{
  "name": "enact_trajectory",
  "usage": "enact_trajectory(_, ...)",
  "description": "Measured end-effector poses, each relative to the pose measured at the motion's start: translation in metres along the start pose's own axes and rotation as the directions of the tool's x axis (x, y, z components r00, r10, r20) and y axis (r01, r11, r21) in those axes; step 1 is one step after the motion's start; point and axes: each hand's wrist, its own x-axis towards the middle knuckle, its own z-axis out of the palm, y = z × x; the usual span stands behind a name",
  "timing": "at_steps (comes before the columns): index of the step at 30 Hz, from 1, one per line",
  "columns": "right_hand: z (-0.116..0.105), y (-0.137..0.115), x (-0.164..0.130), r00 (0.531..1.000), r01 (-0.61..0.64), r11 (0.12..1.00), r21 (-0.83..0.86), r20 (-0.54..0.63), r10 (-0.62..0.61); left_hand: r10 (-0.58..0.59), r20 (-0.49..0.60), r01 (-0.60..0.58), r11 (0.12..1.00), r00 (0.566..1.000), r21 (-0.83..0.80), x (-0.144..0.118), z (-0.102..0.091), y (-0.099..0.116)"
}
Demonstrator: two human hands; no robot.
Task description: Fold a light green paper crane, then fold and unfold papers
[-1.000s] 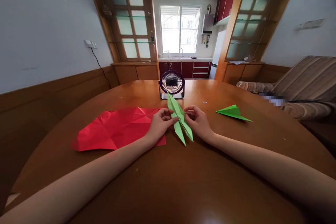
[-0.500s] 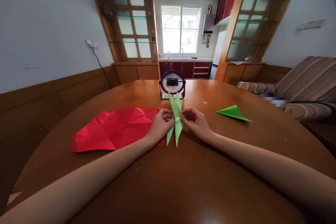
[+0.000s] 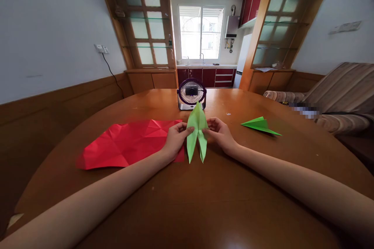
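Note:
A folded light-green paper shape [image 3: 197,134] stands upright between my two hands over the round wooden table [image 3: 204,202]. It has a pointed top and two long points hanging down. My left hand [image 3: 174,140] pinches its left edge and my right hand [image 3: 219,134] pinches its right edge. The lower tips hang close to the table top.
A creased red paper sheet [image 3: 128,142] lies flat left of my hands. A folded green paper plane [image 3: 260,125] rests to the right. A small dark desk fan [image 3: 191,94] stands behind the paper. A striped sofa [image 3: 336,93] is at the far right.
The green shape has turned from a slanted, edge-on pose to upright and face-on, spread wider between my hands. My hands stayed in nearly the same place.

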Motion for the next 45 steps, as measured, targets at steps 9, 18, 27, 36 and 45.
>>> enact_trajectory(9, -0.0022, 0.0009, -0.0005, 0.973, -0.232, 0.964, 0.131, 0.020, 0.231, -0.129, 0.020, 0.130, 0.985, 0.991, -0.114, 0.0011, -0.0001, 0.0032)
enact_trajectory(18, -0.0022, 0.0022, 0.0002, 0.968, -0.251, 0.953, 0.171, 0.024, 0.251, -0.065, 0.071, 0.072, 0.993, 0.995, -0.095, 0.0038, -0.0015, -0.0020)
enact_trajectory(27, -0.0053, 0.0056, 0.0023, 0.967, -0.256, 0.944, 0.207, 0.046, 0.252, -0.116, 0.101, 0.131, 0.980, 0.988, -0.151, 0.0040, -0.0030, 0.0006)
enact_trajectory(36, -0.0061, 0.0034, 0.0023, 0.964, -0.268, 0.934, 0.237, 0.073, 0.257, -0.144, 0.123, 0.165, 0.969, 0.982, -0.182, 0.0041, -0.0045, 0.0023)
enact_trajectory(45, -0.0058, 0.0025, 0.0001, 0.985, -0.130, 0.984, 0.118, 0.132, 0.115, 0.007, 0.112, -0.005, 1.000, 0.994, -0.018, 0.0009, -0.0028, 0.0008)
